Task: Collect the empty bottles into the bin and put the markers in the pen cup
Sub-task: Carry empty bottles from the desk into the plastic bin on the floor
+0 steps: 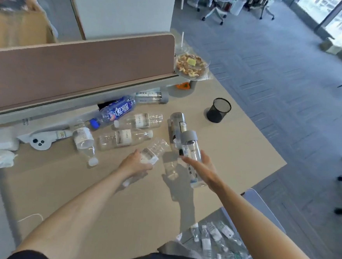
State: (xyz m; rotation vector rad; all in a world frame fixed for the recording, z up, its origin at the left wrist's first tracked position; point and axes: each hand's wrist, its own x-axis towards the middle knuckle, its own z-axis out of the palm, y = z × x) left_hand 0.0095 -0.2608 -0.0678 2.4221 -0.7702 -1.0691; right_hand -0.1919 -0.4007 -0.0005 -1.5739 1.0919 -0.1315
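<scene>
One ribbed bottle [153, 151] in left fingers [143, 166], grey-capped bottle [192, 149] in right fingers [188, 160].

bare tabletop [243, 148] on the near side of the pen cup [218, 110], bottle pile [138, 120] clogging everything left of it, divider panel [79, 66] walling the back

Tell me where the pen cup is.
Head view: the pen cup stands on the desk, right of the lying bottles, nearer than the nut plate.

Beige desk [235, 152] with scattered bottles [123, 139], mesh cup [218, 110]
</scene>
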